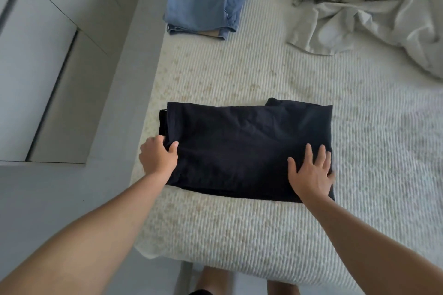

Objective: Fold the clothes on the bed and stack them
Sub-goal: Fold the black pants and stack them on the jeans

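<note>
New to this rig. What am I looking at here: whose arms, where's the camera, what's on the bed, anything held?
No machine here: a person's two bare arms, filmed by one wide-angle camera worn on the head, looking down at a bed with a ribbed pale cover. The left hand grips the left edge of a dark folded garment; the right hand lies flat on its right side, fingers spread. Farther back sit folded blue jeans, already done, and a loose heap of pale and plaid clothes, not yet folded.
</note>
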